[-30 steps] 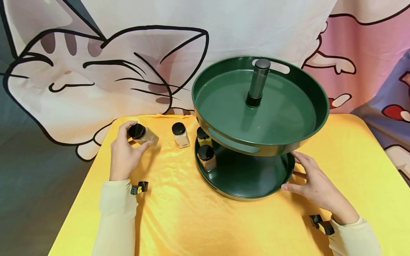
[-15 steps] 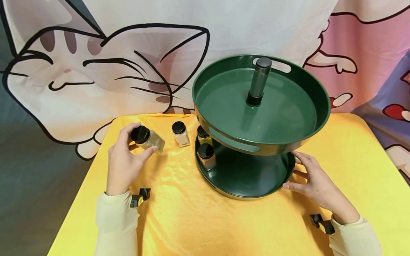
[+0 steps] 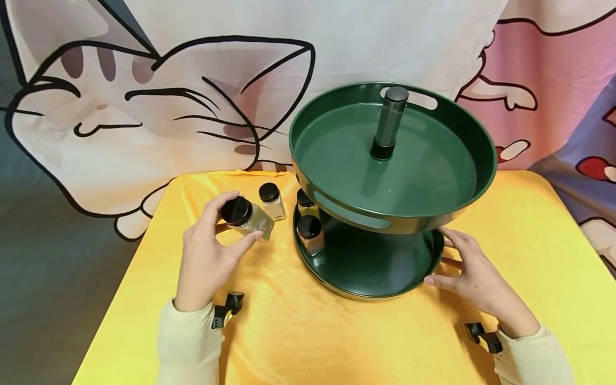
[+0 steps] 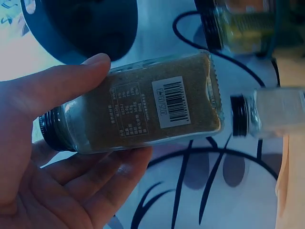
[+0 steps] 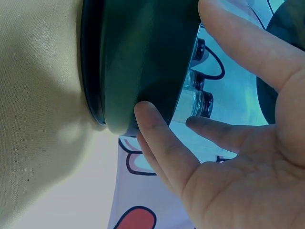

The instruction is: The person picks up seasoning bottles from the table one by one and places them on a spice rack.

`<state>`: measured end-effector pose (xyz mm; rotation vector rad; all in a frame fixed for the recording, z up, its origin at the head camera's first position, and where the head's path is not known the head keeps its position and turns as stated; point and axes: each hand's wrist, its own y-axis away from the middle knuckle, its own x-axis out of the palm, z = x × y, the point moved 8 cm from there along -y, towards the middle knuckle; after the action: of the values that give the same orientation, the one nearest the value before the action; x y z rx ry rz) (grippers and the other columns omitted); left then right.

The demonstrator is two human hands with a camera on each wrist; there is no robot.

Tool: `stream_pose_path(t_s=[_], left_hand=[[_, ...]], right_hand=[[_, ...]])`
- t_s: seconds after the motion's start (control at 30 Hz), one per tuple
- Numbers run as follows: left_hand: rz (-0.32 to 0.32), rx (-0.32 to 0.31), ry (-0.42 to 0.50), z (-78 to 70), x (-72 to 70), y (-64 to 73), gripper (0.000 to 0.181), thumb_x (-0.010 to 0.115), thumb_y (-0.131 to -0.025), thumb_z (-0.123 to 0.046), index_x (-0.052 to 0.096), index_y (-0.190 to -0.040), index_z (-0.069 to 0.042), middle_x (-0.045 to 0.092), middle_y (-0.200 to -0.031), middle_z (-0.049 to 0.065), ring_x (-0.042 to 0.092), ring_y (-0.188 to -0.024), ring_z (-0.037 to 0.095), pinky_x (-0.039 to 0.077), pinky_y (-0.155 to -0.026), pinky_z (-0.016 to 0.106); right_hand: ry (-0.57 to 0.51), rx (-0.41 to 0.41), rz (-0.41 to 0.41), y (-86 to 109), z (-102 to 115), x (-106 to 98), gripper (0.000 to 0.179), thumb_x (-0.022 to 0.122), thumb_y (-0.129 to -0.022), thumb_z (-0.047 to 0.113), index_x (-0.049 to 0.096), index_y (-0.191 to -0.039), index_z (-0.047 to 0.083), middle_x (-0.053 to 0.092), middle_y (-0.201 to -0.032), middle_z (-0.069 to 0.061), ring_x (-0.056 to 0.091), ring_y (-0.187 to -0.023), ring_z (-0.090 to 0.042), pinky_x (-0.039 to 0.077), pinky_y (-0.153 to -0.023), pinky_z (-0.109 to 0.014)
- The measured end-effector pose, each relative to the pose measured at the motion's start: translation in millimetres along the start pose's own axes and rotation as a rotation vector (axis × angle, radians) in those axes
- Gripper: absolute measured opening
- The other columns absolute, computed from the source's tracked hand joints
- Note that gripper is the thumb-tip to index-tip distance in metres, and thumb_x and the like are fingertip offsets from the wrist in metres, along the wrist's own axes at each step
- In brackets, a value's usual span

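My left hand point(image 3: 207, 254) grips a square glass spice jar point(image 3: 251, 219) with a black lid, thumb on one side and fingers on the other. It is tilted above the yellow cloth, lid toward the palm. The left wrist view shows brownish powder and a barcode label point(image 4: 172, 102) on it. My right hand point(image 3: 474, 275) touches the outer side of the lower green tray point(image 3: 368, 275) with thumb and fingertips, fingers extended. Two black-lidded jars, one with orange-brown contents point(image 3: 312, 241) and one yellowish point(image 3: 307, 207), stand at that tray's left edge.
Above the lower tray sits a larger green upper tray point(image 3: 423, 176) with handle slots and a central post point(image 3: 390, 120); it hides part of the lower one. Another jar with pale powder point(image 3: 273, 206) stands on the yellow cloth point(image 3: 289, 331). A cartoon-printed curtain point(image 3: 192, 128) hangs behind.
My left hand has carried the spice jar to the right and slightly nearer, toward the two-tier tray. My right hand stays at the lower tray's side.
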<state>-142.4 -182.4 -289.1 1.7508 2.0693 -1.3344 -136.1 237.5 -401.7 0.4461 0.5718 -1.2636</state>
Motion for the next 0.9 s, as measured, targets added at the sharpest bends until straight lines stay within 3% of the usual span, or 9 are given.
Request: stream_pose_path(t_s=[0.37,0.63,0.9], left_hand=[[0.061,0.085,0.054,-34.0,17.5,1.6,0.075,0.091,-0.075,-0.014,0.054,-0.14,-0.011,0.069,-0.123,0.003,0.067,-0.108,0.018,0.052,-0.095,0.038],[0.103,0.106,0.096,-48.7,32.6,2.5,0.075,0.091,-0.074,-0.014,0.055,-0.139,-0.01,0.069,-0.121,0.004,0.068,-0.104,0.015,0.056,-0.089,0.037],[0.138,0.172,0.102,-64.6,52.1,3.3,0.074,0.091,-0.075,-0.017,0.054,-0.138,-0.01,0.068,-0.121,0.004,0.068,-0.102,0.014,0.057,-0.085,0.037]], right_hand=[[0.0,0.021,-0.002,-0.3,-0.3,0.4,0.108,0.09,-0.073,0.008,0.025,-0.158,0.003,0.028,-0.143,-0.03,0.037,-0.124,-0.047,0.047,-0.089,-0.055],[0.01,0.026,-0.01,1.0,-0.9,-0.2,0.109,0.091,-0.072,0.009,0.025,-0.159,0.004,0.029,-0.142,-0.03,0.037,-0.123,-0.047,0.047,-0.089,-0.055],[0.004,0.03,-0.012,-0.2,-1.2,-0.5,0.11,0.092,-0.071,0.012,0.025,-0.159,0.004,0.029,-0.141,-0.03,0.037,-0.122,-0.047,0.047,-0.089,-0.055]])
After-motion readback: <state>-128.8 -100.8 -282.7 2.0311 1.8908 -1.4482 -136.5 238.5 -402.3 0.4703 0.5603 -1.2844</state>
